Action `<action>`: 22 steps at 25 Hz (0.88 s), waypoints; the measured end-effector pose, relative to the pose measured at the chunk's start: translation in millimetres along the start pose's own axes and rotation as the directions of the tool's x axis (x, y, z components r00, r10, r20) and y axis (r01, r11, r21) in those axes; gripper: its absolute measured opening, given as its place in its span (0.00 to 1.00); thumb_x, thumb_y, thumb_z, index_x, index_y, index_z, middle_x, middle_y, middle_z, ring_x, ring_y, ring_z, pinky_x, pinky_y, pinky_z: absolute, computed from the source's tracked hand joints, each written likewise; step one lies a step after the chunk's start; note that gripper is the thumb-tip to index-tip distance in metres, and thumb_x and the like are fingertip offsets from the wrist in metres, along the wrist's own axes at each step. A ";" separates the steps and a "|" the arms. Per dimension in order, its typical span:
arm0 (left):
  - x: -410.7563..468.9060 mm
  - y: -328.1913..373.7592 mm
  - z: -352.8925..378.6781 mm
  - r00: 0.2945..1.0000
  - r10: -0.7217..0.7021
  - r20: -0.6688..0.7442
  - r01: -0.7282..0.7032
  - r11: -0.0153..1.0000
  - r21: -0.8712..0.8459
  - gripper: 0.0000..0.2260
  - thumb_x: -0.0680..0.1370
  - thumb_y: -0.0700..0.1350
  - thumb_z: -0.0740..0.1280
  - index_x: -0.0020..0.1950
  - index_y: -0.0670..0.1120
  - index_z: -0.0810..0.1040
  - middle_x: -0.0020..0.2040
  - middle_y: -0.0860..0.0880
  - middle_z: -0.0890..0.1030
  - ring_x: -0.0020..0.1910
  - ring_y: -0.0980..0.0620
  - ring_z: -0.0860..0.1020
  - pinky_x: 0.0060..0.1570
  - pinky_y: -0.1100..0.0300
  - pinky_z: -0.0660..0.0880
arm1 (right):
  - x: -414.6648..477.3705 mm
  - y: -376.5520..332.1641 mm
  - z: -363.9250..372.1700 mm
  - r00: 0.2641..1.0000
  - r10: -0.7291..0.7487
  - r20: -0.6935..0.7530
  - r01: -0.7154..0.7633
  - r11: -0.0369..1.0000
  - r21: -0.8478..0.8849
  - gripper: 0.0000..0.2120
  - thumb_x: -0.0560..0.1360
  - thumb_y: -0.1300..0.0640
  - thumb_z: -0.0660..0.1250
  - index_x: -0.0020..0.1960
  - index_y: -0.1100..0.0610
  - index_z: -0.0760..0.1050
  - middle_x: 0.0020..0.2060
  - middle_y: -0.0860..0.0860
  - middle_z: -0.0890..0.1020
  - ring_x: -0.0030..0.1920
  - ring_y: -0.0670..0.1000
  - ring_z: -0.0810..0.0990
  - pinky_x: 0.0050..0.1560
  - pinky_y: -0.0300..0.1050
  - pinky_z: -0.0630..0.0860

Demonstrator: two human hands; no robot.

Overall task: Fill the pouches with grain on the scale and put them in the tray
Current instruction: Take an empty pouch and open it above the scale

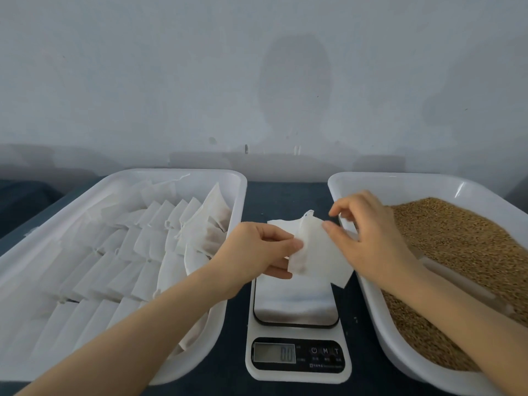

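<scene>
Pinching an empty pouch (pixel 314 252) above the scale (pixel 297 307) with my left hand (pixel 257 250) fingers, right hand (pixel 371 235) fingers curled at its mouth, grip unclear. The grain (pixel 457 238) is not yet scooped, and a few filled pouches (pixel 213 224) lie in the tray (pixel 171 174).

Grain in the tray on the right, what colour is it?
The grain is golden brown, shown best in the head view, the only view here.
</scene>
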State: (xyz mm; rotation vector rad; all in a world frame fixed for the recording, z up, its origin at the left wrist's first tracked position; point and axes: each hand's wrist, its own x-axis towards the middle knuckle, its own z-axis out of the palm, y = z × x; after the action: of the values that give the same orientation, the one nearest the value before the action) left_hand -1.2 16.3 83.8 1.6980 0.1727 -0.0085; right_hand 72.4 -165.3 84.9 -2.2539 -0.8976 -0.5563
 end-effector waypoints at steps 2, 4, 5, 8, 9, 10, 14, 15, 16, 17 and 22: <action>-0.3 0.3 -0.2 0.999 -0.034 0.016 0.035 0.996 -0.080 0.05 0.74 0.43 0.73 0.40 0.43 0.82 0.37 0.48 0.85 0.35 0.51 0.83 0.39 0.57 0.81 | 0.1 -3.9 -3.7 0.989 -0.124 -0.081 0.123 0.992 -0.012 0.05 0.75 0.51 0.66 0.45 0.51 0.72 0.41 0.40 0.70 0.44 0.41 0.69 0.50 0.40 0.63; -0.3 -0.4 0.0 0.999 -0.045 0.028 0.048 0.991 -0.126 0.06 0.73 0.44 0.73 0.40 0.43 0.81 0.37 0.48 0.84 0.38 0.52 0.83 0.39 0.57 0.81 | -4.3 -10.3 -1.3 0.989 -0.147 0.030 0.142 0.982 0.125 0.11 0.77 0.44 0.60 0.44 0.51 0.74 0.38 0.41 0.74 0.41 0.41 0.73 0.46 0.32 0.67; -0.1 -0.9 0.1 0.999 -0.040 0.030 0.044 0.991 -0.123 0.06 0.73 0.45 0.73 0.39 0.45 0.81 0.38 0.48 0.84 0.39 0.53 0.83 0.39 0.59 0.80 | -6.0 -14.0 0.8 0.988 -0.101 0.116 0.072 0.971 0.229 0.13 0.77 0.42 0.59 0.44 0.50 0.74 0.37 0.41 0.77 0.41 0.42 0.76 0.43 0.30 0.69; -0.5 -3.2 1.7 1.000 -0.005 0.015 0.005 1.000 -0.019 0.07 0.71 0.48 0.74 0.33 0.52 0.82 0.37 0.52 0.83 0.38 0.57 0.82 0.36 0.66 0.76 | -7.2 -15.5 5.5 0.953 0.010 0.303 -0.119 0.932 0.344 0.14 0.73 0.40 0.59 0.46 0.48 0.77 0.36 0.42 0.81 0.39 0.41 0.81 0.39 0.32 0.74; -0.5 -4.4 2.7 1.000 0.011 0.019 -0.011 1.000 0.028 0.08 0.71 0.48 0.75 0.32 0.53 0.82 0.36 0.53 0.83 0.37 0.59 0.81 0.35 0.68 0.75 | -7.1 -13.5 6.1 0.946 0.018 0.324 -0.137 0.928 0.347 0.13 0.74 0.42 0.61 0.46 0.49 0.78 0.35 0.42 0.82 0.38 0.41 0.81 0.38 0.32 0.74; -0.5 -5.6 3.8 0.999 0.023 0.031 -0.025 0.997 0.072 0.08 0.71 0.47 0.75 0.32 0.54 0.82 0.35 0.54 0.83 0.35 0.60 0.80 0.35 0.69 0.74 | -6.5 -12.0 6.3 0.943 0.015 0.331 -0.139 0.925 0.354 0.11 0.75 0.45 0.63 0.46 0.50 0.79 0.35 0.42 0.82 0.37 0.40 0.81 0.37 0.31 0.74; 0.7 -7.9 6.8 0.997 0.035 0.062 -0.043 0.989 0.138 0.08 0.72 0.47 0.74 0.33 0.56 0.83 0.36 0.54 0.83 0.34 0.60 0.80 0.34 0.68 0.74 | -5.8 -11.7 5.2 0.932 0.002 0.363 -0.162 0.898 0.410 0.05 0.76 0.54 0.66 0.44 0.47 0.80 0.35 0.41 0.83 0.35 0.40 0.81 0.34 0.31 0.75; 1.2 -7.9 7.1 0.998 0.033 0.055 -0.040 0.990 0.136 0.08 0.72 0.48 0.74 0.33 0.56 0.83 0.36 0.54 0.84 0.34 0.60 0.80 0.34 0.68 0.75 | -5.7 -12.5 4.9 0.932 0.008 0.363 -0.164 0.901 0.401 0.07 0.76 0.55 0.66 0.43 0.47 0.80 0.34 0.41 0.83 0.34 0.40 0.81 0.33 0.31 0.75; 1.4 -8.0 7.7 0.999 0.030 0.045 -0.036 0.991 0.130 0.08 0.72 0.48 0.74 0.33 0.56 0.82 0.37 0.54 0.84 0.34 0.59 0.81 0.34 0.68 0.75 | -5.9 -12.0 5.2 0.936 0.023 0.350 -0.163 0.912 0.376 0.08 0.76 0.56 0.65 0.42 0.47 0.80 0.33 0.40 0.82 0.33 0.39 0.80 0.33 0.31 0.75; 1.5 -8.2 8.4 0.999 0.028 0.031 -0.032 0.993 0.117 0.09 0.72 0.48 0.74 0.32 0.55 0.82 0.36 0.53 0.84 0.35 0.57 0.82 0.34 0.68 0.75 | -5.8 -10.9 6.1 0.944 0.047 0.326 -0.161 0.929 0.332 0.08 0.76 0.57 0.65 0.41 0.48 0.81 0.32 0.41 0.82 0.33 0.39 0.80 0.33 0.31 0.75; -1.1 -6.7 16.7 1.000 0.003 0.009 -0.003 1.000 -0.013 0.07 0.77 0.42 0.68 0.42 0.42 0.74 0.34 0.47 0.83 0.37 0.46 0.84 0.34 0.62 0.78 | -7.0 -7.9 8.1 0.981 0.115 0.159 -0.149 0.964 0.219 0.05 0.75 0.58 0.66 0.46 0.48 0.72 0.30 0.46 0.82 0.30 0.42 0.80 0.34 0.39 0.76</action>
State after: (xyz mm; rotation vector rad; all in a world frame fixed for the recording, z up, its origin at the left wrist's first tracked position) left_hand -1.5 0.6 75.0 1.6847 0.1626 -0.0127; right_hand 63.1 -158.4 78.3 -2.1419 -0.8280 -0.2168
